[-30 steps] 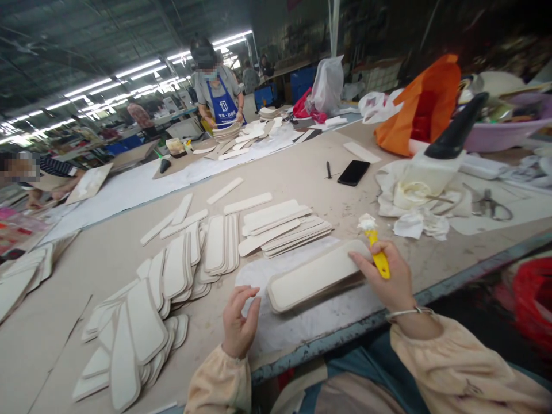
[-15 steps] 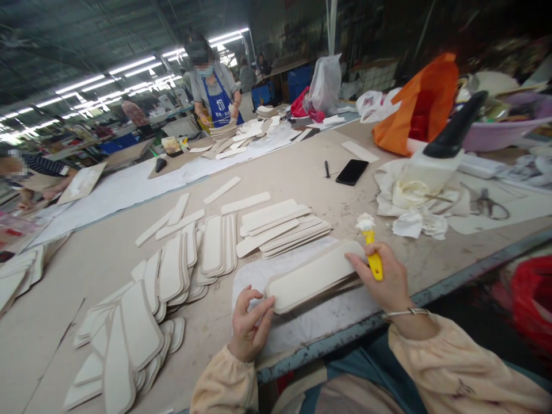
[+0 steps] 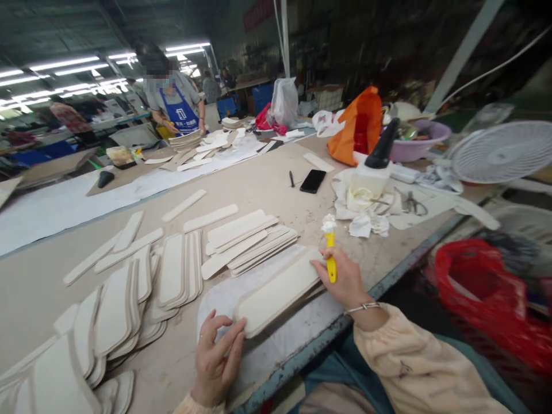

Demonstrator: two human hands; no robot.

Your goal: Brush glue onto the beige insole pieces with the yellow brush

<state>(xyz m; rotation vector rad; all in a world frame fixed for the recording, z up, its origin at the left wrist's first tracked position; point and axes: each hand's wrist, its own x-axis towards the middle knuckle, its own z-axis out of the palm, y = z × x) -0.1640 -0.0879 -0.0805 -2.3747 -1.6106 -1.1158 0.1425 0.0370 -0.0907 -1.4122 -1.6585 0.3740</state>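
A long cream panel [image 3: 280,290] with rounded corners lies at an angle on a white sheet [image 3: 211,302] near the table edge. My left hand [image 3: 218,353] pinches its near left corner between thumb and fingers. Around a yellow-handled brush [image 3: 330,259] the fingers of my right hand [image 3: 345,279] are closed, and its thumb presses the panel's right end. The brush points up, its head coated in white paste. Just beyond the panel sits a stack of similar strips [image 3: 259,241].
Overlapping panels [image 3: 116,310] spread to the left. A phone [image 3: 313,181], a white jug [image 3: 368,181], scissors [image 3: 414,204] and an orange bag [image 3: 356,126] lie farther off. A red plastic bag [image 3: 478,287] is beside the table. A co-worker in a blue apron [image 3: 183,115] stands across.
My left hand has come from beside the panel onto its near corner. My right hand keeps the brush and panel end. The view has swung to the right.
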